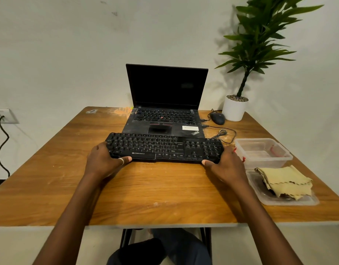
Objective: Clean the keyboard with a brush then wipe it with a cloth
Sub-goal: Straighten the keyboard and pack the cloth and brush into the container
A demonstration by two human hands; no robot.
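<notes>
risk here: left hand [104, 159] and right hand [225, 165] both clutch the black plastic keyboard [165, 148], so shifting it could bump the clear plastic tub [262, 152].

One keyboard [165, 148], one cloth [283, 180], two hands [104, 159] [225, 163]

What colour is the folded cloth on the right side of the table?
The cloth is pale yellow, seen best in the head view.
</notes>
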